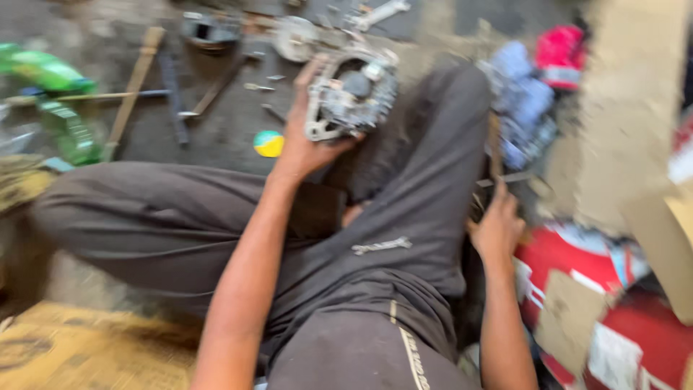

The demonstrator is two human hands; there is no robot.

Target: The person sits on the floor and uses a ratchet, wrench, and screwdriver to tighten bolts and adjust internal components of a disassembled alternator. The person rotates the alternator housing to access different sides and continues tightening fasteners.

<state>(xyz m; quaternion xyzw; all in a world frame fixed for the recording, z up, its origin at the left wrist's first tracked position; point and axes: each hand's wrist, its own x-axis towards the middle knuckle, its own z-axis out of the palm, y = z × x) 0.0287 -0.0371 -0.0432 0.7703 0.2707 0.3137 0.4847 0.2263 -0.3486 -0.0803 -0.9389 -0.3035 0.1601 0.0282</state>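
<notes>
L bare arm is stretched fwd, left hand [307, 137] curled in a closed grip. R arm is lowered, right hand [497, 230] blurred, fingers bent.

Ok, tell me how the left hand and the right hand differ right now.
The left hand is stretched forward and grips a round grey metal machine part over the knee; the right hand is low beside the thigh, holding no such part. The left hand is wrapped around the part's rim; the right hand touches a thin wooden stick, grip blurred. Both are bare.
</notes>
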